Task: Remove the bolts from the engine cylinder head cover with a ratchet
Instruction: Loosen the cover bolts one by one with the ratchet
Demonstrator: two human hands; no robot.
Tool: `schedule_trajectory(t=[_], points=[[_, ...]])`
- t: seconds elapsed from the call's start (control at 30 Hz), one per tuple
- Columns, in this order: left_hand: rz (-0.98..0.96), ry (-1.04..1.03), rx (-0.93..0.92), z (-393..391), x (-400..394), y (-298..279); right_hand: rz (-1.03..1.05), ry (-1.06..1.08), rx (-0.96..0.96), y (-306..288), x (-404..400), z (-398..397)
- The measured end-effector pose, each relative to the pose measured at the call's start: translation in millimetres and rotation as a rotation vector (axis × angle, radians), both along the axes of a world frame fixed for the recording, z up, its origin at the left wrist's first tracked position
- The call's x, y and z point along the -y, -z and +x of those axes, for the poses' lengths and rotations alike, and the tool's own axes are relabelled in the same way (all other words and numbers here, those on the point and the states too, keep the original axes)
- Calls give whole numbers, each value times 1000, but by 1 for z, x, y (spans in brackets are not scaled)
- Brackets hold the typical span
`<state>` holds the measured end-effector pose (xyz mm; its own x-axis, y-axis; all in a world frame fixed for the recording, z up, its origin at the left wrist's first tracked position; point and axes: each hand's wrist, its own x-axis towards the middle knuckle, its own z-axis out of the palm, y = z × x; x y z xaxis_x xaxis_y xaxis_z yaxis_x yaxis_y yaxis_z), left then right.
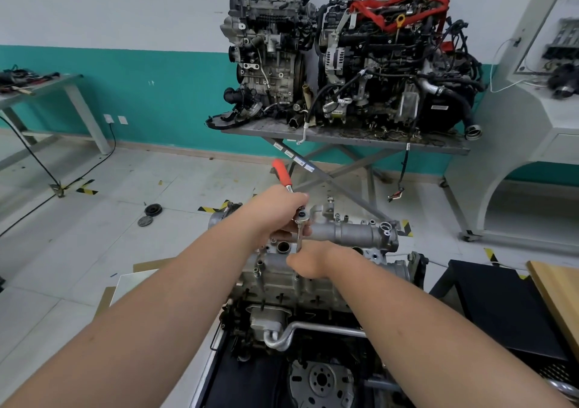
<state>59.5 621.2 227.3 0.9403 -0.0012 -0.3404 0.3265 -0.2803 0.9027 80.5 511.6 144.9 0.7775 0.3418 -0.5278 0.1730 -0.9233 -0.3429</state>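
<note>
Ratchet [283, 174] — both hands, seemingly gripping

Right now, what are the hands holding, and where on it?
Left hand grips the ratchet near its head, below the red handle. Right hand holds the extension bar at its lower end.

- One wide-angle view only, worn on the person's head, looking forward and down along both forearms.
- It sits close above the engine [316, 269] in the lower centre.
- Further off it faces a teal and white wall [169, 85], with straight lines bent near the edges.
</note>
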Motion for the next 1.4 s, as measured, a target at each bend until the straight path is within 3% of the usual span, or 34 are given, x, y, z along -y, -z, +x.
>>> schedule_trajectory(t=[0.1, 0.23, 0.3, 0.37, 0.4, 0.43, 0.47, 0.5, 0.53, 0.57, 0.6, 0.63, 0.67, 0.77, 0.83, 0.93, 1.13, 1.27, 1.4], points=[[408, 150, 104, 1, 4, -10, -8, -1, 5, 3, -1, -1], [946, 369, 383, -3, 16, -5, 7, -74, 96, 4, -1, -1], [1254, 373, 623, -8, 17, 10, 15, -130, 112, 0, -4, -3], [1316, 298, 918, -16, 16, 24, -29, -123, 275, -8, -6, -9], [1261, 228, 1047, -18, 15, 31, -78, -154, 428, -11, 0, -11], [1167, 146, 1124, -19, 14, 38, -296, -178, 516, -11, -5, -12], [1050, 81, 1120, -21, 14, 45, -329, -106, 496, -17, -7, -18], [927, 45, 1058, -23, 14, 50, -219, -1, 456, -14, -10, -28], [778, 45, 961, -25, 14, 54, -129, 238, 269, -12, -23, -25], [591, 62, 866, -27, 14, 58, -175, 446, 221, -11, -31, -24], [387, 51, 807, -27, 15, 62, -207, 436, 275, 6, -30, -11], [201, -4, 764, -30, 18, 66, -85, 367, 175, 16, -25, -2], [13, -109, 696, -30, 23, 67, 170, 358, 136, 24, -25, 4], [-571, -439, 215, -23, 35, 62, -4, -15, -104, -7, -8, 3], [-750, -496, 129, -19, 33, 62, -74, -74, -100, -4, -10, 7], [-750, -504, 206, -16, 24, 57, -10, -44, -7, -4, -14, 4], [-357, -238, 87, -5, 4, 42, -18, -44, -35, 0, -6, 5], [-359, -45, -6, 0, -9, 30, -7, -9, -35, 2, -3, 6], [-494, 45, -17, -5, -14, 34, -20, -16, -8, 4, -2, 6]])
